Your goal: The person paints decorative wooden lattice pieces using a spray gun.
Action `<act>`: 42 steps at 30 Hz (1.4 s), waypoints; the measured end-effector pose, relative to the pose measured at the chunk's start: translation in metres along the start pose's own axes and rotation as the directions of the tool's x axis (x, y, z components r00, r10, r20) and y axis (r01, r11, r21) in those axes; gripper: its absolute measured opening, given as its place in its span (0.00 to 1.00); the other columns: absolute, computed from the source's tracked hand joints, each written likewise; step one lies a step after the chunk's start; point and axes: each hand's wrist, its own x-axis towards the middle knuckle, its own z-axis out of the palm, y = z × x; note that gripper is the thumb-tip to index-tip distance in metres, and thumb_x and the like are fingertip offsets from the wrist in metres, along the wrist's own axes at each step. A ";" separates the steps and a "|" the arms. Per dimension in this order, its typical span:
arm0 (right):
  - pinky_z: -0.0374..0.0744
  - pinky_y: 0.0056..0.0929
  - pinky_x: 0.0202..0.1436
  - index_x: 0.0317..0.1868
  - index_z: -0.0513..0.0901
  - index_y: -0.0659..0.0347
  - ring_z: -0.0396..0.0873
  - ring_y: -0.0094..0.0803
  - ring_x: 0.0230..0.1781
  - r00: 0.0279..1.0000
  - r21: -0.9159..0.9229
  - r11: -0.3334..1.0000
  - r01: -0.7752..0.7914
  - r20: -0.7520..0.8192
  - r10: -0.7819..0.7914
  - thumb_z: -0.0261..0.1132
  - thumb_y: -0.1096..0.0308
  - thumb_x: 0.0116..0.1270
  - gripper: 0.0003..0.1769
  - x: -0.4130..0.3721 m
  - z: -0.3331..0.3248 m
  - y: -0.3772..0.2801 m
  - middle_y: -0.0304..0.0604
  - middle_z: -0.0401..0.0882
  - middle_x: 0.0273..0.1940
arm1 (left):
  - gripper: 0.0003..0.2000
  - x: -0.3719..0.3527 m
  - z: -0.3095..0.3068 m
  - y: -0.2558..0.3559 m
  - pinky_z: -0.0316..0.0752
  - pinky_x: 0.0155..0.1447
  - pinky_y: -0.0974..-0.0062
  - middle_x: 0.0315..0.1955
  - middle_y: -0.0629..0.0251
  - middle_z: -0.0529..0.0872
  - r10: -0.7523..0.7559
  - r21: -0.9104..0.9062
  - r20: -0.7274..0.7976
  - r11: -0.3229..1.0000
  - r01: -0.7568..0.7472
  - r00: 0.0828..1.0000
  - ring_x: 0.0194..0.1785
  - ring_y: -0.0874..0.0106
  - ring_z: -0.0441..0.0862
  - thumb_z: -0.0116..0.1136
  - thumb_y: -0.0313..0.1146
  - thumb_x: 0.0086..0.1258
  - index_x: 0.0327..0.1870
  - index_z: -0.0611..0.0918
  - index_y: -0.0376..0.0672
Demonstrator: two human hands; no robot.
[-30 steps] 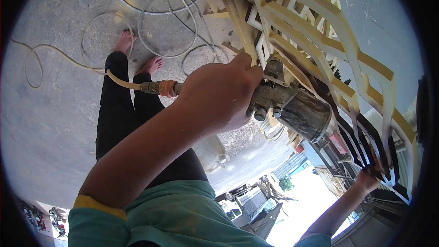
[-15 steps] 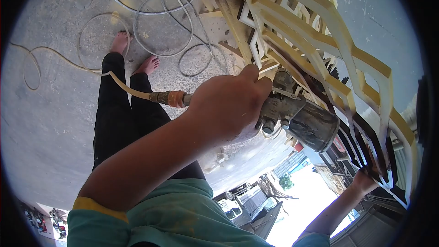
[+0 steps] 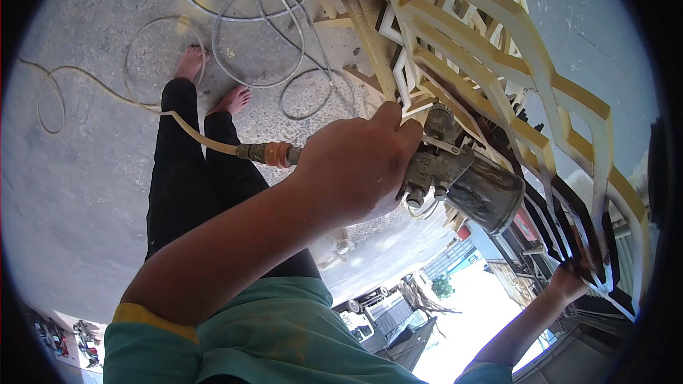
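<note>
Spray gun [image 3: 448,167] sits gripped in left hand [image 3: 359,160].

Readable text: none
Gun [image 3: 435,163]: no brand or number legible on its worn metal
Cup [image 3: 489,198], attached at the gun's right: dark stains, no label legible
Hose [image 3: 191,128], left of the gun: no print legible
Lattice [image 3: 530,75], above and right of the gun: no lettering legible on its bars
Shirt [image 3: 274,323], below the gun: no words legible among the faint stains
Vehicle [image 3: 361,325], below and left of the gun: too small to read any plate or badge
</note>
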 end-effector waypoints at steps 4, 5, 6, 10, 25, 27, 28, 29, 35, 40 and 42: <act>0.72 0.37 0.67 0.55 0.79 0.60 0.80 0.33 0.56 0.995 -0.015 1.000 0.009 0.100 -0.008 0.59 0.58 0.72 0.18 0.004 0.000 0.001 0.44 0.83 0.52 | 0.27 -0.006 -0.008 -0.009 0.81 0.43 0.62 0.43 0.57 0.78 -0.126 0.032 0.027 0.992 0.125 0.992 0.41 0.57 0.85 0.74 0.30 0.47 0.50 0.76 0.44; 0.72 0.37 0.67 0.55 0.79 0.60 0.80 0.33 0.56 0.994 0.005 1.000 -0.002 0.109 0.002 0.59 0.58 0.72 0.18 0.005 0.004 0.000 0.44 0.83 0.52 | 0.27 -0.008 -0.008 -0.012 0.81 0.43 0.61 0.43 0.57 0.78 -0.133 0.034 0.026 0.991 0.132 0.991 0.41 0.57 0.85 0.73 0.30 0.47 0.51 0.76 0.44; 0.72 0.38 0.67 0.55 0.79 0.60 0.80 0.33 0.56 0.993 0.017 1.000 -0.009 0.115 0.007 0.59 0.59 0.72 0.18 0.005 0.004 0.001 0.44 0.83 0.52 | 0.26 -0.010 -0.008 -0.013 0.81 0.43 0.61 0.43 0.57 0.78 -0.115 0.034 0.013 0.993 0.114 0.993 0.41 0.57 0.85 0.73 0.30 0.48 0.51 0.76 0.44; 0.72 0.39 0.67 0.56 0.79 0.60 0.80 0.34 0.57 0.995 -0.009 1.000 -0.001 0.102 0.002 0.59 0.59 0.72 0.18 0.007 0.001 0.003 0.44 0.83 0.53 | 0.26 -0.008 -0.008 -0.009 0.82 0.43 0.61 0.44 0.57 0.78 -0.076 0.024 0.018 0.997 0.075 0.997 0.42 0.57 0.85 0.73 0.31 0.49 0.51 0.76 0.44; 0.71 0.40 0.69 0.59 0.78 0.62 0.79 0.35 0.59 0.983 0.064 0.998 -0.012 0.183 0.000 0.58 0.56 0.73 0.22 0.007 0.002 0.001 0.47 0.81 0.56 | 0.19 0.003 0.003 -0.017 0.84 0.34 0.64 0.41 0.54 0.79 -0.011 0.035 -0.095 0.999 0.014 0.995 0.33 0.60 0.88 0.68 0.34 0.57 0.48 0.77 0.36; 0.71 0.40 0.69 0.58 0.78 0.62 0.79 0.35 0.59 0.982 0.098 0.995 -0.020 0.191 0.001 0.58 0.56 0.73 0.22 0.008 -0.002 0.002 0.47 0.81 0.56 | 0.19 0.003 0.003 -0.017 0.84 0.34 0.64 0.41 0.54 0.79 -0.001 0.043 -0.101 0.999 0.006 0.995 0.34 0.60 0.88 0.68 0.34 0.57 0.48 0.77 0.36; 0.72 0.40 0.69 0.58 0.78 0.62 0.79 0.35 0.59 0.983 0.109 0.994 -0.021 0.186 0.001 0.58 0.55 0.73 0.22 0.008 -0.002 0.002 0.46 0.81 0.56 | 0.19 0.004 0.003 -0.016 0.84 0.34 0.64 0.41 0.54 0.79 0.000 0.045 -0.100 0.999 0.004 0.995 0.34 0.60 0.88 0.68 0.34 0.57 0.48 0.77 0.36; 0.72 0.40 0.69 0.58 0.78 0.62 0.79 0.35 0.59 0.983 0.120 0.992 -0.023 0.181 0.001 0.59 0.55 0.73 0.22 0.008 -0.003 0.003 0.46 0.81 0.56 | 0.19 0.004 0.003 -0.016 0.84 0.34 0.64 0.41 0.54 0.79 0.002 0.045 -0.099 0.999 0.003 0.995 0.34 0.60 0.88 0.68 0.34 0.57 0.47 0.77 0.36; 0.73 0.38 0.68 0.59 0.78 0.61 0.80 0.35 0.58 0.983 0.101 0.994 -0.030 0.181 0.011 0.58 0.55 0.74 0.22 0.003 0.037 -0.002 0.47 0.82 0.56 | 0.18 0.006 0.005 -0.013 0.83 0.36 0.62 0.42 0.54 0.79 0.021 -0.013 -0.074 1.000 -0.022 0.997 0.35 0.57 0.88 0.68 0.34 0.57 0.46 0.78 0.37; 0.73 0.37 0.67 0.59 0.78 0.61 0.80 0.34 0.57 0.984 0.059 0.998 -0.025 0.179 0.015 0.58 0.55 0.74 0.22 0.002 0.039 -0.004 0.47 0.82 0.55 | 0.14 0.005 0.005 -0.003 0.83 0.37 0.60 0.41 0.54 0.80 0.125 -0.098 -0.094 0.986 -0.135 0.988 0.36 0.55 0.87 0.65 0.31 0.60 0.44 0.78 0.38; 0.74 0.37 0.67 0.58 0.78 0.62 0.81 0.34 0.57 0.991 0.012 1.000 -0.013 0.136 0.011 0.58 0.54 0.74 0.22 0.001 0.033 -0.003 0.46 0.82 0.54 | 0.10 0.002 -0.001 0.006 0.82 0.36 0.60 0.40 0.54 0.80 0.153 -0.125 -0.078 0.979 -0.162 0.985 0.36 0.55 0.87 0.62 0.28 0.63 0.43 0.77 0.37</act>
